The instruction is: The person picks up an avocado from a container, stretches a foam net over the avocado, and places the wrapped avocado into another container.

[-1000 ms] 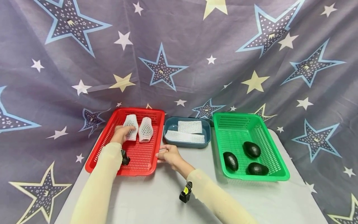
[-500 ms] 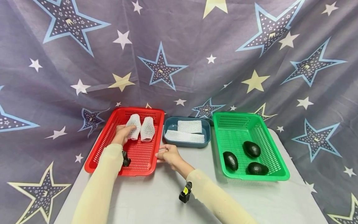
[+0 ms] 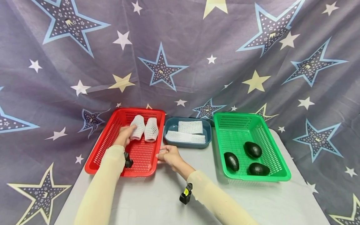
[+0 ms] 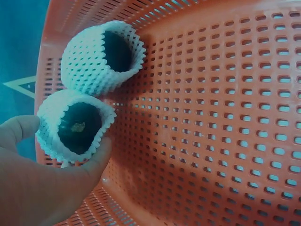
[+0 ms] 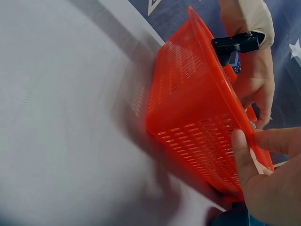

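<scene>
"How should the left hand [image 3: 123, 136] handle that netted fruit [image 3: 137, 127]?"

"Gently — thumb and fingers pinch its sides, inside the red basket [image 3: 142, 156]. I'd guide it low, without squeezing, or the net [image 4: 51, 107] could slip."

"And the right hand [image 3: 171, 156]?"

"Pinching the rim [image 5: 221, 77], thumb and fingers on opposite sides; a steady hold should stop any sliding."

"What's the stuff like?"

"White, foam-like mesh, scalloped at its mouth, where a dark, rounded end [image 4: 77, 129] shows between the left fingers. Just beyond them lies another netted fruit [image 3: 151, 129] — and the basket looks like stiff, slotted plastic."
</scene>
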Available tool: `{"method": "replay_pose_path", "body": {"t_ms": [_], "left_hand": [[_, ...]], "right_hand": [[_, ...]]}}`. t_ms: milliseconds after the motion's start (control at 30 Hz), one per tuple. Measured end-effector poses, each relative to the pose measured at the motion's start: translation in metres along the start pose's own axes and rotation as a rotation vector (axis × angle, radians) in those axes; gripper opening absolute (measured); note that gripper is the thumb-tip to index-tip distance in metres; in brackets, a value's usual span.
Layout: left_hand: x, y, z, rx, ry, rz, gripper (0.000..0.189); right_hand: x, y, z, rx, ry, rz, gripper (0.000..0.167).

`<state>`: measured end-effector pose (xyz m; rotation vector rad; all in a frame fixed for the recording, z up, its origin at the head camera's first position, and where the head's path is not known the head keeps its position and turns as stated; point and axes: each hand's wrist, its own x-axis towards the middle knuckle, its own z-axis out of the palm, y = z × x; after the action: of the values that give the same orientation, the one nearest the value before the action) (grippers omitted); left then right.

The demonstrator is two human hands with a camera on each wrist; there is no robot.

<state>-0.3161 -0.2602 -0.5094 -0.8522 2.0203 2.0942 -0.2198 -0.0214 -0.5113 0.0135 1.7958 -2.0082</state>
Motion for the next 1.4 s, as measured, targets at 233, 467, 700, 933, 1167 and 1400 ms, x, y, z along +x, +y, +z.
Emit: {"method": "replay_pose_path", "body": {"t_ms": [233,467,700,933,1167,1400], "left_hand": [[0.001,-0.005,-0.003,0.044,0.053,-0.04,0.038],[0.005,-0.007,-0.001,0.074,0.096,-0.009,0.018],[0.009,-0.01,-0.003,0.108,0.136,0.051,0.043],[0.012,-0.013,-0.003,0.134,0.149,0.015,0.03],[0.012,-0.014,-0.003,0.137,0.104,0.0,0.014],[0.016,-0.016,-0.004,0.143,0.019,-0.037,0.047]], "right_hand": [[0.001,0.001,-0.001,0.003,-0.004,-0.006,0.037],[0.002,0.001,0.0,0.005,0.003,0.0,0.037],[0.0,0.0,0.002,0.009,0.008,0.004,0.038],[0.0,0.0,0.001,0.003,0.011,0.004,0.037],[0.0,-0.002,0.002,-0.002,0.016,0.013,0.036],[0.003,-0.002,0.0,-0.004,0.013,0.023,0.036]]}}
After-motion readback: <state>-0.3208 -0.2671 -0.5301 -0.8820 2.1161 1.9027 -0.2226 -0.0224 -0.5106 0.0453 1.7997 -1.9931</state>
